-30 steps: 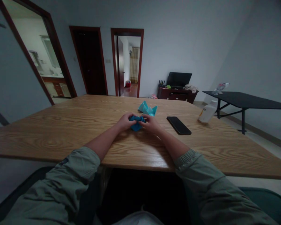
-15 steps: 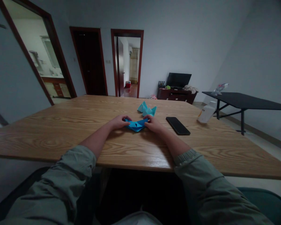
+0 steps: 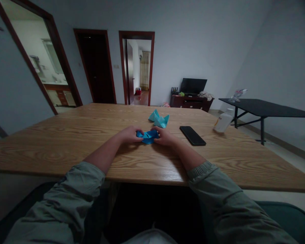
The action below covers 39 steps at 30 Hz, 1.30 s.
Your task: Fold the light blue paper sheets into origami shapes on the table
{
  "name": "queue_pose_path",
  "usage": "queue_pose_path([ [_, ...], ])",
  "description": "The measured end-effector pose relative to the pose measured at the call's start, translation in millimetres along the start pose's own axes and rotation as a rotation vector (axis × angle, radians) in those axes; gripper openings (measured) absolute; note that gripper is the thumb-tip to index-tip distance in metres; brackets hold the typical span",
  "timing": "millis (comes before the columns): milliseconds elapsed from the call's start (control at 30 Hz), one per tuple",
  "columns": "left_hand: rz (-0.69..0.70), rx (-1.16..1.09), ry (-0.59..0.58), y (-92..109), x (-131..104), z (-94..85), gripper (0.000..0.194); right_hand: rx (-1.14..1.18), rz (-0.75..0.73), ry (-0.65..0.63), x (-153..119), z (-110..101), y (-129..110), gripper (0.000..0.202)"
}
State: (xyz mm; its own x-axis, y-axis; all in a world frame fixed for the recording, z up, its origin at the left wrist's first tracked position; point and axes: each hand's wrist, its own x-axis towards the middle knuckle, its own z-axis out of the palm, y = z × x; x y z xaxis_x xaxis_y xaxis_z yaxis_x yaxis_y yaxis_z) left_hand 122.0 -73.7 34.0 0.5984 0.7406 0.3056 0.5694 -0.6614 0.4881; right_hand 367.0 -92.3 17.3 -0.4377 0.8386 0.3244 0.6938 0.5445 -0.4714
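Between my hands is a piece of blue folded paper [image 3: 149, 137], an origami shape with points at its sides and a small dark slit in the middle. My left hand [image 3: 130, 134] is closed on its left end, and my right hand [image 3: 164, 136] pinches the right end. Both hands rest low over the wooden table [image 3: 99, 118]. Just beyond them lies a light teal folded paper piece [image 3: 160, 121] with raised points, touched by neither hand. My fingertips hide the ends of the blue paper.
A black phone [image 3: 192, 136] lies on the table right of my right hand. Farther right stands a white bottle [image 3: 223, 121], slightly tilted in view. A black folding table [image 3: 266, 107] is beyond the right edge. A low cabinet with a television [image 3: 193, 86] stands against the back wall.
My hands have come slightly closer together, and the blue paper looks narrower, with its side points pressed inward. The teal paper, phone and bottle stay in place.
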Motion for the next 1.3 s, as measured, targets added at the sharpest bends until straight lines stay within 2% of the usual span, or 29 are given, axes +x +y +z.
queue_pose_path([
  [233,-0.006,0.034,0.035,-4,4,3.2,0.027,0.091,0.002,0.054,3,2,-2,0.026],
  [433,-0.062,0.099,0.020,1,3,1.5,0.032,0.085,0.049,0.085,4,4,-3,0.024],
  [600,-0.051,0.276,-0.015,13,1,-1.5,0.032,0.049,0.069,0.088,8,8,-4,0.025],
  [733,-0.054,0.390,-0.031,16,1,-4.0,0.033,-0.040,0.068,0.140,10,9,-5,0.026],
  [967,-0.079,0.253,-0.082,12,2,-1.7,0.034,-0.188,0.217,0.249,14,8,-8,0.031],
  [1133,-0.083,0.175,-0.050,14,0,0.3,0.044,-0.232,0.312,0.262,18,8,-11,0.032],
  [1300,-0.093,0.170,-0.057,15,0,-0.1,0.041,-0.273,0.384,0.277,19,8,-10,0.036],
])
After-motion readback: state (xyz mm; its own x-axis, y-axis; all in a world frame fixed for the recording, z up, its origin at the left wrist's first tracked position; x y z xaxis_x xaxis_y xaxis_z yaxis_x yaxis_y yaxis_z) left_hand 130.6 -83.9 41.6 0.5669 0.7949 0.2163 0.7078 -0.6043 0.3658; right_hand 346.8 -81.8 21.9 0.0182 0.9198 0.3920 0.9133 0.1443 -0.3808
